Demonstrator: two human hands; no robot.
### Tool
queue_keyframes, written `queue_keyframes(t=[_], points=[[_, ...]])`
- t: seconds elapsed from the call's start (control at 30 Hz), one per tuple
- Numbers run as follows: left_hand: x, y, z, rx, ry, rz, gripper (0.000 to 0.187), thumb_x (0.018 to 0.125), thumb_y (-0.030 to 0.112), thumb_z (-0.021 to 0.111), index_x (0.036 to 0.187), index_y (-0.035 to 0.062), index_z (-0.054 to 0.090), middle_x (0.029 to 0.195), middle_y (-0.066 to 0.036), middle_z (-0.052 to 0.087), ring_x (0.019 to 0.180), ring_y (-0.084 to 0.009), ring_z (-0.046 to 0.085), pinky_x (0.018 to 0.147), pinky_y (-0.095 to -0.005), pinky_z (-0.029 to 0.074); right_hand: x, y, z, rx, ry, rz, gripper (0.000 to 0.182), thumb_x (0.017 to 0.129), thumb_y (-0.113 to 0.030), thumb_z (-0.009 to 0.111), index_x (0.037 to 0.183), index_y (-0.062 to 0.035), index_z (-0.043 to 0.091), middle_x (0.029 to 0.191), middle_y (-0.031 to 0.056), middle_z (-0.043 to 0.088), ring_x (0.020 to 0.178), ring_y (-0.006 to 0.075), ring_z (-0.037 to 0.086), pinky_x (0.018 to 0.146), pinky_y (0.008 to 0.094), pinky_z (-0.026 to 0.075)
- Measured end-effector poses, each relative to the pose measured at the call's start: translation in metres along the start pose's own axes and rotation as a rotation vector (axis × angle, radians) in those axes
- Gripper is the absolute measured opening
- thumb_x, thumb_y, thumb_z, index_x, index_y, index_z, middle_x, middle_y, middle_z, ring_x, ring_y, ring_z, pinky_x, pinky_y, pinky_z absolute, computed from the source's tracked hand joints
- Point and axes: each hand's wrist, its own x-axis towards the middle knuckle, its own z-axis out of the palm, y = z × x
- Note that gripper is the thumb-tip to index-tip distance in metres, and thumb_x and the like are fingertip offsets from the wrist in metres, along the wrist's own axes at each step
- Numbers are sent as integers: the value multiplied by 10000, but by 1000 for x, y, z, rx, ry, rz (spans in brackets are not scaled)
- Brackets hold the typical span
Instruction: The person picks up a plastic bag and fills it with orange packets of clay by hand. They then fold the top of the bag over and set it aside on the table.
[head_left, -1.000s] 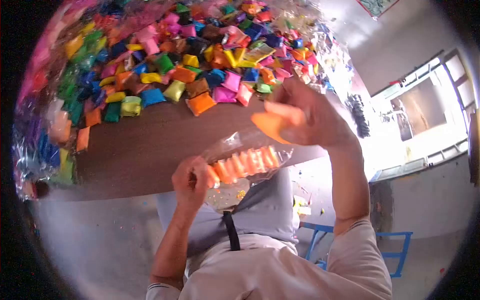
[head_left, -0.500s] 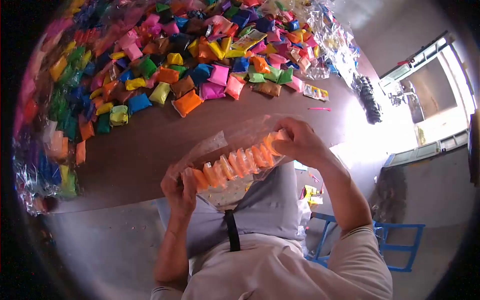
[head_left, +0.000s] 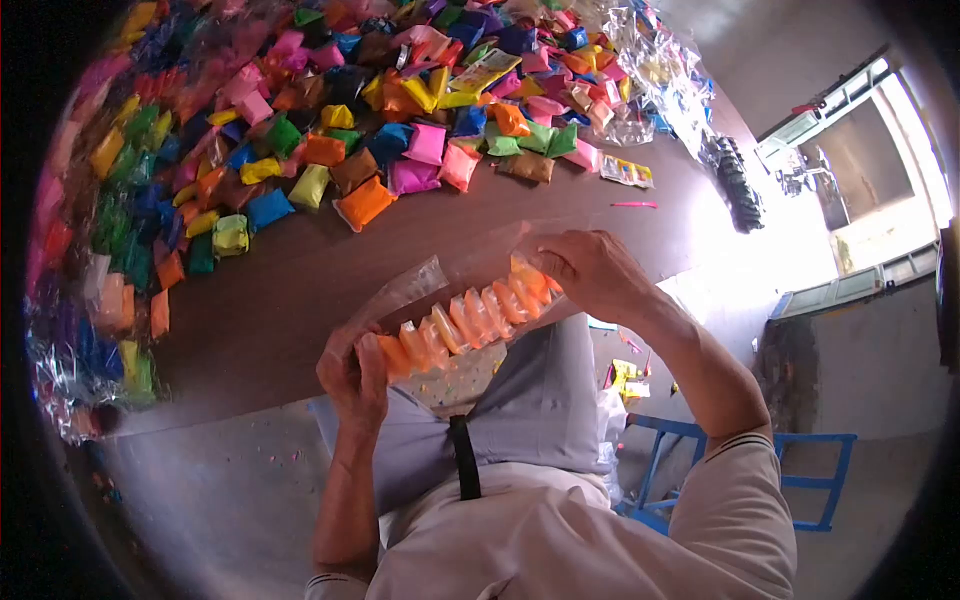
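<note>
A row of several small orange packets (head_left: 470, 318) stands on edge, side by side, wrapped in a loose clear plastic bag (head_left: 405, 292). It slants up to the right above the near edge of the table. My left hand (head_left: 352, 375) is closed around the lower left end, its thumb against the first packet. At the upper right end, my right hand (head_left: 590, 268) has its fingers bent and pinching the plastic beside the last packets. Its fingertips are partly hidden.
A large heap of coloured packets (head_left: 425, 142) covers the far and left parts of the brown table (head_left: 290, 310). Crumpled clear plastic (head_left: 640, 75), a black ridged object (head_left: 738, 185) and a pink stick (head_left: 634, 205) lie at the right. A blue frame (head_left: 815, 482) stands on the floor.
My right hand has drawn back off the end packet, and its fingers now hold the plastic at that end. The left hand keeps its grip, and the row has shifted slightly left.
</note>
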Motion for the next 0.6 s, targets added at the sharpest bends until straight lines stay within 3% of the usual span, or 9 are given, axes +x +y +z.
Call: queue_keyframes(t=[0.1,0.2,0.3,0.5,0.6], points=[[1,3,-1,21,-17,-10,185,942,158,530,913,-12,598,856,-90,616,747,-132,571,659,-262,462,-2,-13,0,-12,151,-2,227,880,-186,562,1067,-91,646,798,183,638,805,360,623,751,429,489],[0,4,-2,3,-26,-42,201,942,165,533,916,-23,598,841,-74,607,726,-106,553,626,-245,452,-2,-9,5,-340,-114,76,198,862,-141,572,1036,-82,647,775,181,636,812,357,627,760,435,490],[-1,1,0,-13,-14,-55,216,938,172,541,917,-35,598,831,-64,602,715,-91,542,606,-234,442,1,-5,-1,-332,-238,60,164,844,-111,582,987,-49,633,818,183,639,834,351,628,756,448,485],[0,4,1,15,-1,-51,230,937,193,545,907,-27,605,813,-66,609,711,-104,557,611,-237,440,-1,0,-3,-57,84,-193,239,837,-56,536,1065,-41,605,918,172,630,871,345,611,769,454,473],[-3,-8,-2,42,-16,-34,229,939,196,539,900,-18,613,809,-74,619,717,-123,576,618,-252,448,7,1,5,-117,39,-322,276,839,-63,534,1107,-53,599,910,152,613,905,335,598,827,442,460]])
